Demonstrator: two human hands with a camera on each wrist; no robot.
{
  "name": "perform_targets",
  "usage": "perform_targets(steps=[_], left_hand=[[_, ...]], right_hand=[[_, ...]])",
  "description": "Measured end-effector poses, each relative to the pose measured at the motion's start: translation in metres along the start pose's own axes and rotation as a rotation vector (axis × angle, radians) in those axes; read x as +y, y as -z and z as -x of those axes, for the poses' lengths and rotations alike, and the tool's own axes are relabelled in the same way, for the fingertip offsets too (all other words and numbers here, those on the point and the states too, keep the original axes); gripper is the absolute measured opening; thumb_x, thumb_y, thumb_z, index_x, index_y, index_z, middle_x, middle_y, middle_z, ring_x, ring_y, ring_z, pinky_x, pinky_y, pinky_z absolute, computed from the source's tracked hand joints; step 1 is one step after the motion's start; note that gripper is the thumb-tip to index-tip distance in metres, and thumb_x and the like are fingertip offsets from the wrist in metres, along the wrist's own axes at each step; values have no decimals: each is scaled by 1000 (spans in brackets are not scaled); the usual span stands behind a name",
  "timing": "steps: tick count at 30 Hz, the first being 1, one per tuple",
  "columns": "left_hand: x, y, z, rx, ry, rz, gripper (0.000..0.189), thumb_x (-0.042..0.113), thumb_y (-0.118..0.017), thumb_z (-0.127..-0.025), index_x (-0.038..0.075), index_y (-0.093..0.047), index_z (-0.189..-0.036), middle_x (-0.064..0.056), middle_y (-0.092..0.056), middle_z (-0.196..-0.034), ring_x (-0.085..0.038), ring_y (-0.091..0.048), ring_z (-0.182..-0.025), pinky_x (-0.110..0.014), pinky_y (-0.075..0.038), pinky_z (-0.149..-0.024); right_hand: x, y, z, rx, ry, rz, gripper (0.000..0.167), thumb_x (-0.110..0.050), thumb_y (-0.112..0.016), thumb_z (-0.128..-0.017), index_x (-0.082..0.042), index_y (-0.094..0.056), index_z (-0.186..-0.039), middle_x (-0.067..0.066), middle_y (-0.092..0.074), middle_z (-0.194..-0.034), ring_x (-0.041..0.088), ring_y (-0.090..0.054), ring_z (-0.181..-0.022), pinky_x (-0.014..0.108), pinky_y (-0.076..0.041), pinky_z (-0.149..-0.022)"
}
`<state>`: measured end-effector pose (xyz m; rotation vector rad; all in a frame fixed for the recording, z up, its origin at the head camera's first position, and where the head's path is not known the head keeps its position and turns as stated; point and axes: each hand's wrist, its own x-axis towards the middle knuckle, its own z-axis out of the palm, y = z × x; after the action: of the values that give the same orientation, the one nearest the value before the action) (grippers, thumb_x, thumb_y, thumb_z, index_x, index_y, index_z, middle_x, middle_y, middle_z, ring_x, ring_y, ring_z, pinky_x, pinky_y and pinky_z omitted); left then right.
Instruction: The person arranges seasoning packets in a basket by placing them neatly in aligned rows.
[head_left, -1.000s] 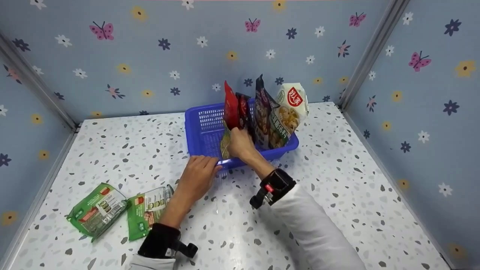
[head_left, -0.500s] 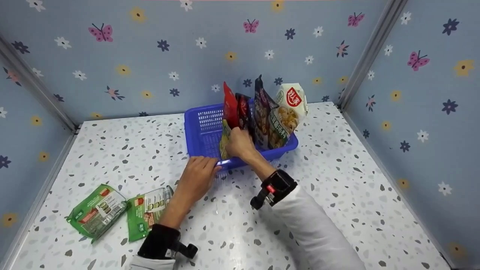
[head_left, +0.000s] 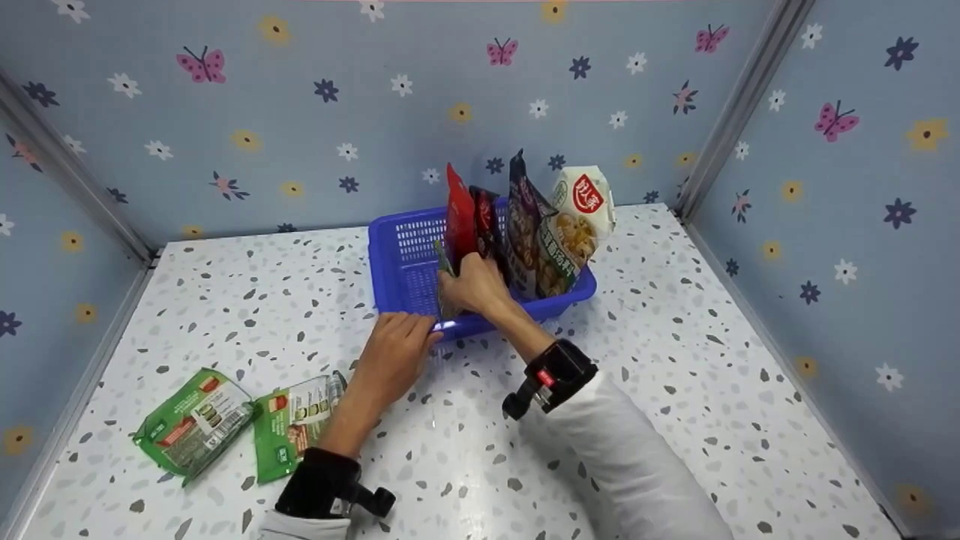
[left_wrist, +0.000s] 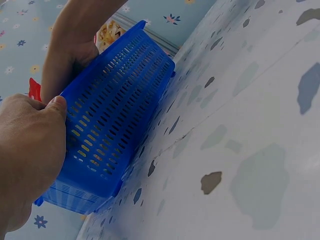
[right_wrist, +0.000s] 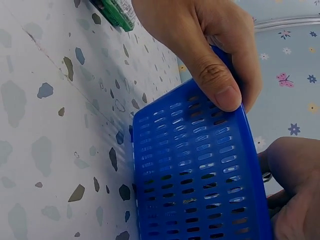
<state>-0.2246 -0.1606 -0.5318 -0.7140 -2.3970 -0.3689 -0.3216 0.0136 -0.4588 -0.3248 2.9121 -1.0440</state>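
Your left hand [head_left: 396, 346] grips the near rim of the blue basket [head_left: 469, 327]; inside, your right hand [head_left: 478, 288] touches the greenish packet [head_left: 447, 306], but whether its hidden fingers pinch it I cannot tell. Withdrawing could topple the packet leftward, as nothing appears to prop that side.

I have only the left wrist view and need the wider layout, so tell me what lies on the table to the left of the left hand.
Observer: Two green packets lie there, side by side.
Operator: Name what stands between the red bag and the white bag.
Observer: Dark bags, one with a peaked top.
Operator: Now report what is at the left side of the right hand.
Observer: A thin yellow-green packet, seen nearly edge-on inside the basket.
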Motion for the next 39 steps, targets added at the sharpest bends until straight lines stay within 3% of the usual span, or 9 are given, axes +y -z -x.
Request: perform_targets(steps=[8,14,20,23,26,31,37,39], left_hand=[[1,1,0,-12,9,5,18,23,-68,-114,5,-71,-112,-9,-77,-95,-26,-70,-86,-44,-58,-94],[2,2,0,-10,11,17,17,22,-71,-112,5,-72,-113,-8,-78,-95,-27,-70,-86,-44,-58,-94],[1,0,0,19,-7,5,15,21,-73,-111,5,-72,-111,-7,-76,-93,-26,-69,-84,-43,-57,-91],[1,0,0,29,-13,2,14,20,-72,-111,6,-71,-109,-7,-75,-92,-27,-68,-84,-44,-57,-89],[1,1,0,30,-12,1,15,20,-72,-111,6,-71,-109,-8,-76,-92,-27,-69,-84,-44,-57,-89],[1,1,0,24,-6,9,17,22,-72,-111,5,-73,-113,-9,-78,-95,-28,-71,-86,-45,-58,-90],[1,1,0,20,-4,16,17,22,-72,-111,5,-74,-114,-8,-78,-96,-27,-72,-86,-45,-58,-91],[1,1,0,16,-2,17,17,22,-72,-111,5,-74,-114,-8,-78,-96,-27,-72,-86,-44,-58,-91]], right_hand=[[-6,1,0,-45,-12,-28,38,-43,-72,-110,-10,-66,-92,-1,-56,-72,14,-58,-60,28,-43,-52],[-12,-2,2,-48,-32,-4,43,-46,-73,-108,-3,-71,-108,5,-65,-82,19,-65,-70,30,-48,-60],[-14,-4,3,-67,-17,11,44,-48,-74,-107,-4,-70,-104,3,-59,-82,20,-62,-71,32,-47,-62],[-13,-4,1,-67,-13,46,35,-40,-76,-105,-6,-69,-100,4,-61,-83,20,-62,-74,33,-49,-64],[-7,-7,-5,-71,11,112,20,-21,-77,-97,-11,-62,-88,2,-59,-80,20,-58,-73,35,-48,-64],[1,-7,-13,-138,25,164,26,0,-72,-91,-13,-54,-77,1,-51,-72,22,-54,-69,37,-45,-62],[9,-11,-18,-126,14,220,5,-1,-74,-92,-6,-71,-91,7,-65,-81,23,-60,-76,43,-56,-70],[8,-10,-16,-120,2,225,7,-3,-76,-91,-3,-76,-99,10,-71,-88,24,-63,-80,46,-60,-76]])
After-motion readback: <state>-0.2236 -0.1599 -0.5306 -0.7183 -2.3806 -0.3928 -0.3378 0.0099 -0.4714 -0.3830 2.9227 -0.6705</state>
